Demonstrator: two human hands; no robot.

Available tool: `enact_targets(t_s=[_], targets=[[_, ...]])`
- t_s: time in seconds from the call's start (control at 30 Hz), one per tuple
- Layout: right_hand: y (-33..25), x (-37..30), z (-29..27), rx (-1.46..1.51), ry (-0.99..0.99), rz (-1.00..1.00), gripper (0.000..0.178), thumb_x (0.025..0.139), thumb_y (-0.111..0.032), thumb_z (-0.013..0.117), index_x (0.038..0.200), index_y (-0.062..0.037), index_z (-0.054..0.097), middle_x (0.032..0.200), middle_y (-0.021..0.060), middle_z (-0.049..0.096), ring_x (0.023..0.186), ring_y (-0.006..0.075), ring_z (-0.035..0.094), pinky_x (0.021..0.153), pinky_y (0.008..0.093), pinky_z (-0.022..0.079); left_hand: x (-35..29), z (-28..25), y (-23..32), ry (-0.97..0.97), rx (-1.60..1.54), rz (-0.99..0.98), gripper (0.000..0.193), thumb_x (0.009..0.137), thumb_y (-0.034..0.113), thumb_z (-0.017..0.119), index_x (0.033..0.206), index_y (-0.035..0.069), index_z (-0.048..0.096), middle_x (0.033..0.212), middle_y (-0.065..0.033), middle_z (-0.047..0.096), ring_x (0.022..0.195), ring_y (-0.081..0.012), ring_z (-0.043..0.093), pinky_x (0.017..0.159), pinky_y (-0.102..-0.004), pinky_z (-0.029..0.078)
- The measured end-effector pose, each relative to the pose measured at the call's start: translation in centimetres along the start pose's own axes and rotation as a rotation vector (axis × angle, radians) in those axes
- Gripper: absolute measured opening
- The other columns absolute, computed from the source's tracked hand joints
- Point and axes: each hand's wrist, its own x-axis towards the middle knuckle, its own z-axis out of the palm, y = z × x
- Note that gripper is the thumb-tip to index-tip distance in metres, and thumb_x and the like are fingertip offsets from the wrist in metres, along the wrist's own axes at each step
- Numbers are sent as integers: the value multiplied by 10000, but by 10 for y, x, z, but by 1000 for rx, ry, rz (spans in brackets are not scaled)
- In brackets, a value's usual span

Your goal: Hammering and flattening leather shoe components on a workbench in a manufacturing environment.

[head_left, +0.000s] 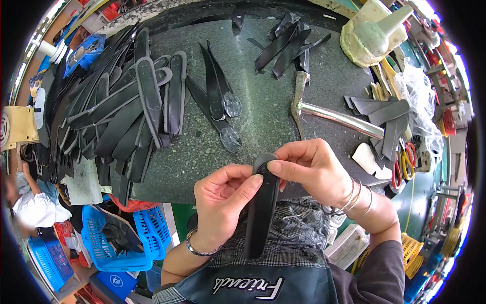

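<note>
Both my hands hold one black leather strap (261,218) upright over the near edge of the bench. My left hand (225,195) pinches its left side just below the rounded grey top. From the other side, my right hand (306,164) grips that same end, thumb pressed on the front face. The strap's lower part hangs down in front of my apron (248,285). Beyond my hands lie several dark straps (215,83), two with clear, shiny wrapped ends. A hammer (344,119) with a metal-coloured handle rests to the right of them.
A big heap of straps (126,101) covers the bench's left side. More strips (286,48) lie at the back, others (390,121) at right beside scissors (405,164). A crusted pot with a brush (377,38) stands back right. Blue baskets (119,261) sit lower left.
</note>
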Motion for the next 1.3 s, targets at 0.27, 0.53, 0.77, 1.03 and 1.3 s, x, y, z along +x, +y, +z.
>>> enact_targets(t_s=[0.27, 0.53, 0.77, 1.03, 1.3], targets=[[0, -2, -3, 202, 34, -8, 259, 966, -148, 624, 1057, 91, 660, 885, 109, 701, 767, 151, 680, 710, 279, 578, -2, 9, 4, 4, -16, 24, 418, 846, -111, 666, 1247, -52, 562, 1040, -114, 659, 992, -180, 654, 901, -300, 535], [-27, -29, 21, -1047, 163, -1278, 373, 663, -66, 666, 1018, 47, 664, 876, 98, 587, 698, 201, 623, 561, 290, 531, -15, 30, 24, 6, 226, 206, 294, 858, -69, 620, 1150, -100, 636, 1045, -135, 678, 900, -156, 634, 809, -260, 498], [42, -1, 33, -509, 91, -622, 205, 813, -26, 717, 1003, 10, 650, 917, 125, 638, 764, 263, 664, 651, 339, 546, -10, -12, 4, 47, 370, 1, 259, 882, 25, 695, 1108, -94, 653, 972, -116, 704, 853, -143, 670, 768, -254, 549], [9, 14, -4, -1297, 398, -924, 481, 692, -15, 617, 1170, -23, 567, 1095, 136, 581, 1004, 321, 557, 856, 427, 441, -15, -32, 14, 179, 1169, 465, 188, 770, -93, 686, 939, -12, 701, 884, -136, 693, 869, -290, 637, 784, -353, 498], [-19, 22, -57, -1318, 384, -539, 546, 794, 43, 608, 1318, 8, 457, 997, 192, 564, 947, 365, 556, 826, 433, 469, -10, -38, 17, 226, 1470, 440, 454, 658, 160, 852, 1079, 104, 695, 983, -23, 611, 975, -255, 510, 878, -381, 351]])
